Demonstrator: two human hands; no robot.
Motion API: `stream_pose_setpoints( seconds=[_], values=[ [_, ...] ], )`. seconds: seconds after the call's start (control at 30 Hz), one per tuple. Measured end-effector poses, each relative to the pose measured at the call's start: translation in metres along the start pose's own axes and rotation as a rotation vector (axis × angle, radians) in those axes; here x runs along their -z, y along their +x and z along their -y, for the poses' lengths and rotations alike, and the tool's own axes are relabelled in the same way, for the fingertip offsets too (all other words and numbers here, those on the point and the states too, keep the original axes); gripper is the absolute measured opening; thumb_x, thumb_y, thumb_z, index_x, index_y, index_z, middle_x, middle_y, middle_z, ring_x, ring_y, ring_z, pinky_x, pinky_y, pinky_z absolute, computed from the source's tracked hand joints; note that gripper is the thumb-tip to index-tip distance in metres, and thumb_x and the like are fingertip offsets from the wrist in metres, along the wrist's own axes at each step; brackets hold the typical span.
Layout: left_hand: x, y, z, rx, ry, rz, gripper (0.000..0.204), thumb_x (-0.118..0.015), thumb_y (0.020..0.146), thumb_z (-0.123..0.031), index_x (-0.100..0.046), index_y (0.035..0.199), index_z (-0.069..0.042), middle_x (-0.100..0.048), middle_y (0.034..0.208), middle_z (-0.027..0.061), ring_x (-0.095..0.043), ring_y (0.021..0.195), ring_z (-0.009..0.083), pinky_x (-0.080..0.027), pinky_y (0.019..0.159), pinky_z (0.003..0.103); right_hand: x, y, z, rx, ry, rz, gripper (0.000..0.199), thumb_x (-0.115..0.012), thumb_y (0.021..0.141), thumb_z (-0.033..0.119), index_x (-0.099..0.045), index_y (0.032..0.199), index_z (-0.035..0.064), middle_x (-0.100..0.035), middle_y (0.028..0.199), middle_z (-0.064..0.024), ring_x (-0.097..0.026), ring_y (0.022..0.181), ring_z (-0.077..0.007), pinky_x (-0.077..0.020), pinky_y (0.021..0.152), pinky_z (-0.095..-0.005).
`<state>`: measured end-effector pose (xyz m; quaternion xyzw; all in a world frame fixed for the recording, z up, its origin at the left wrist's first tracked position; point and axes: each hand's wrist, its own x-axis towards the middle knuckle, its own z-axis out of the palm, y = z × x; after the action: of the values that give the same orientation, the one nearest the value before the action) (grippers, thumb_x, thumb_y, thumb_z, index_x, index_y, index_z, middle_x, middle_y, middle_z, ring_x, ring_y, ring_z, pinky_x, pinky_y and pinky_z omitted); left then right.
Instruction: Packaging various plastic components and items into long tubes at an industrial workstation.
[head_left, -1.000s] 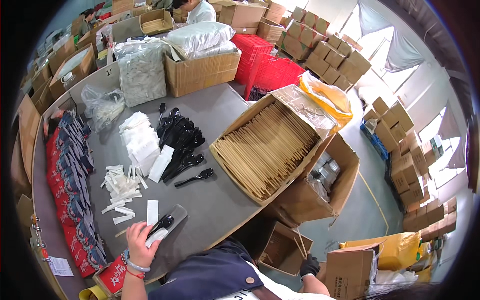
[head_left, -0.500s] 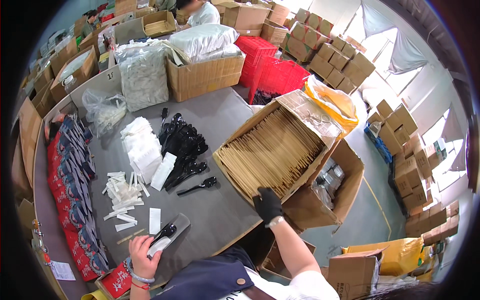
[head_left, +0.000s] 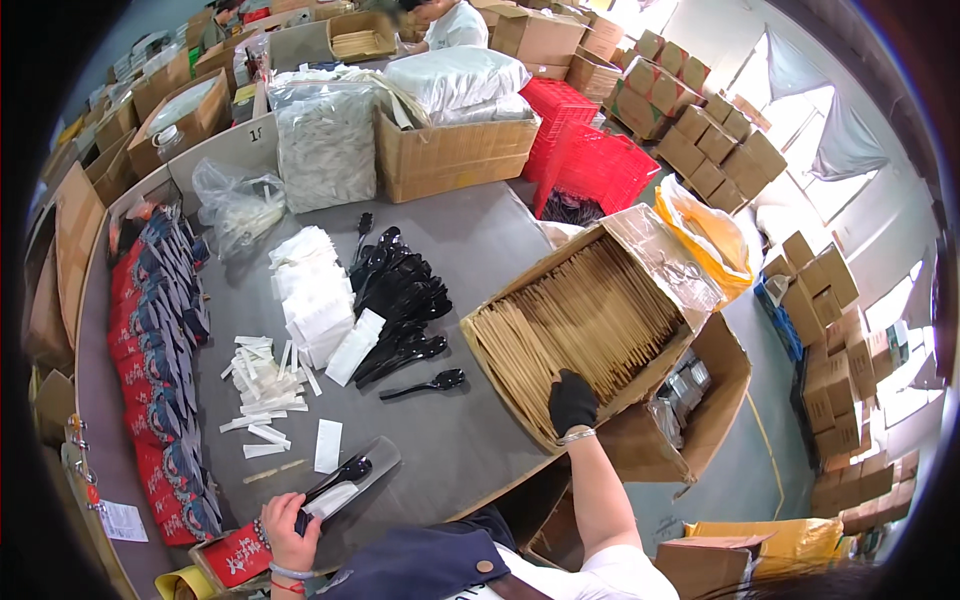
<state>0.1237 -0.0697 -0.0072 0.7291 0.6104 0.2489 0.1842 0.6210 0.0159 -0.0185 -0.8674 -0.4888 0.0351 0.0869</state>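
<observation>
At the table's near edge, my left hand [head_left: 289, 530] is closed on the lower end of a clear plastic sleeve [head_left: 384, 456]. A black plastic spoon [head_left: 350, 471] and a white packet [head_left: 332, 499] lie at the sleeve, close to my fingers. My right hand [head_left: 573, 403], in a black glove, reaches into an open carton [head_left: 510, 410] on the right. It touches the tightly packed row of slim brown paper packs [head_left: 590, 310] inside. The glove's fingertips are hidden among the packs, so their grip does not show.
Black spoons [head_left: 405, 290], white packets [head_left: 308, 290] and short white strips [head_left: 262, 375] are heaped mid-table. Red printed pouches [head_left: 150, 370] line the left side. Bagged goods and a carton [head_left: 455, 155] stand at the back. Another open carton [head_left: 715, 400] sits beyond the right edge.
My right hand has moved from the carton's near rim in over the brown packs. My left hand keeps its hold on the sleeve. The whole view has shifted slightly.
</observation>
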Motion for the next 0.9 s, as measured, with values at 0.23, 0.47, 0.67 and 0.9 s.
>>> stream_pose_setpoints(
  seconds=[0.23, 0.47, 0.67, 0.9],
  values=[
    [0.012, -0.012, 0.013, 0.154, -0.011, 0.005, 0.043, -0.074, 0.065, -0.018, -0.063, 0.104, -0.005, -0.058, 0.108, 0.012, -0.051, 0.106, 0.0335, -0.033, 0.101, 0.05, 0.018, -0.01, 0.031, 0.081, 0.387, -0.263, 0.025, -0.048, 0.095, 0.024, -0.06, 0.108, 0.0047, -0.063, 0.1, -0.0208, -0.059, 0.092, -0.0422, -0.048, 0.079, -0.0458],
    [0.012, -0.014, 0.009, 0.107, 0.2, 0.049, 0.067, -0.083, 0.056, -0.033, -0.061, 0.115, -0.011, -0.049, 0.128, 0.0152, -0.041, 0.123, 0.0384, -0.028, 0.105, 0.056, -0.01, -0.08, 0.15, 1.0, 0.224, 0.462, 0.031, -0.06, 0.087, 0.028, -0.062, 0.117, 0.0261, -0.061, 0.083, -0.0085, -0.062, 0.075, -0.0301, -0.0494, 0.065, -0.0422],
    [0.006, -0.024, 0.022, 0.116, 0.19, 0.079, 0.075, -0.083, 0.057, -0.038, -0.057, 0.122, -0.01, -0.048, 0.13, 0.013, -0.04, 0.124, 0.0358, -0.025, 0.106, 0.058, -0.04, -0.09, 0.192, 1.287, 0.193, 0.524, 0.032, -0.06, 0.086, 0.027, -0.063, 0.118, 0.0309, -0.061, 0.083, -0.0065, -0.061, 0.075, -0.0274, -0.0491, 0.064, -0.0419],
    [0.009, -0.027, 0.025, 0.083, 0.129, 0.049, 0.072, -0.082, 0.058, -0.038, -0.059, 0.119, -0.009, -0.05, 0.127, 0.011, -0.042, 0.121, 0.0346, -0.026, 0.106, 0.056, -0.045, -0.085, 0.201, 1.409, 0.147, 0.475, 0.031, -0.06, 0.086, 0.026, -0.065, 0.117, 0.0298, -0.063, 0.085, -0.0059, -0.06, 0.078, -0.0267, -0.0484, 0.067, -0.0393]
  ],
)
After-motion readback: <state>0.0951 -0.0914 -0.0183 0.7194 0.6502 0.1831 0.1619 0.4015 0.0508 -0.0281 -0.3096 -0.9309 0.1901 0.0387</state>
